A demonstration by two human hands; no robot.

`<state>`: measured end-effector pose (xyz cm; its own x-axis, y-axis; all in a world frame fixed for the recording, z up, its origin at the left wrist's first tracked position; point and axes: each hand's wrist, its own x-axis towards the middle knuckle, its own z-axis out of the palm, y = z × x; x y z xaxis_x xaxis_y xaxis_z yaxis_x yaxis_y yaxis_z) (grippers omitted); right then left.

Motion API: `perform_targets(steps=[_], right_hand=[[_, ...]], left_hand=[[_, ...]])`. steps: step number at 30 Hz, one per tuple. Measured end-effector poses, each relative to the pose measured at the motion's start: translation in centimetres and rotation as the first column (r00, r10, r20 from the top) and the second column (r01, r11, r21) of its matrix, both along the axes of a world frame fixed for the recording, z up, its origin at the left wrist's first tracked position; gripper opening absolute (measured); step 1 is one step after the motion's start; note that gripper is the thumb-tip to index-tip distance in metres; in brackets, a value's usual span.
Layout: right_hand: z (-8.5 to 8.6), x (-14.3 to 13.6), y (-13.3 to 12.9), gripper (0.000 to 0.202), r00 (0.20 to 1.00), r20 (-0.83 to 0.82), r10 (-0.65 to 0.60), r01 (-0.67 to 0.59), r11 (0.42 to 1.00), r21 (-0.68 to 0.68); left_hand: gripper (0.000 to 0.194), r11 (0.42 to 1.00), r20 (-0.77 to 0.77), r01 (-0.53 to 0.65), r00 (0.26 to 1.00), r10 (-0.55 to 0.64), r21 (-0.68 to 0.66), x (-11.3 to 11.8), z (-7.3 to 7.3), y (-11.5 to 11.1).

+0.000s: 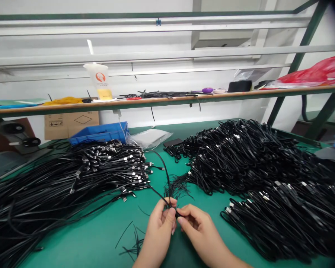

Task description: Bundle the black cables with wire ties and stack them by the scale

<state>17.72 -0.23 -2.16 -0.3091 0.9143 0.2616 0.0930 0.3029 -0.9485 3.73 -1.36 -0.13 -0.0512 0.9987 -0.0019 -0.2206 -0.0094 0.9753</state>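
Note:
A black USB cable (166, 172) runs up from between my hands, and another length of it, or of a second cable, slopes to the left. My left hand (161, 227) is closed around the cable, thumb pressed against the fingers. Close beside it, my right hand (198, 227) pinches a small dark part at the same spot; whether this is the cable itself or a tie is hidden by the fingers. Just beyond the hands lies a bunch of short thin black ties (179, 186). More loose ties (134, 243) lie left of my left wrist.
Long straight cables (58, 186) with metal plugs spread across the left of the green table (100, 230). Bundled cables (234, 156) are heaped at the right, with another pile (279, 216) nearer. Behind stand a blue bin (100, 132) and a shelf (162, 100) holding a drink cup (101, 80).

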Motion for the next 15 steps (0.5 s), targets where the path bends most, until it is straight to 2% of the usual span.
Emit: perform_targets(steps=[4,7,11,15], right_hand=[[0.41,0.03,0.01,0.013,0.997,0.043,-0.062,0.057,0.991,0.12],[0.54,-0.06,-0.17,0.013,0.995,0.036,-0.091,0.083,0.98,0.183],[0.8,-0.1,-0.36,0.019,0.999,0.008,-0.047,0.043,0.957,0.285],[0.91,0.0,-0.28,0.02,1.0,-0.008,-0.013,0.015,0.96,0.279]], left_hand=[[0.048,0.997,0.005,-0.08,0.997,0.08,-0.006,0.75,0.18,-0.08],[0.045,0.991,0.068,-0.135,0.989,0.135,-0.005,1.01,0.09,-0.14],[0.049,0.99,0.178,-0.136,0.974,0.138,-0.024,1.06,-0.36,-0.19],[0.05,0.99,0.201,-0.142,0.969,0.144,-0.028,1.09,-0.56,-0.26]])
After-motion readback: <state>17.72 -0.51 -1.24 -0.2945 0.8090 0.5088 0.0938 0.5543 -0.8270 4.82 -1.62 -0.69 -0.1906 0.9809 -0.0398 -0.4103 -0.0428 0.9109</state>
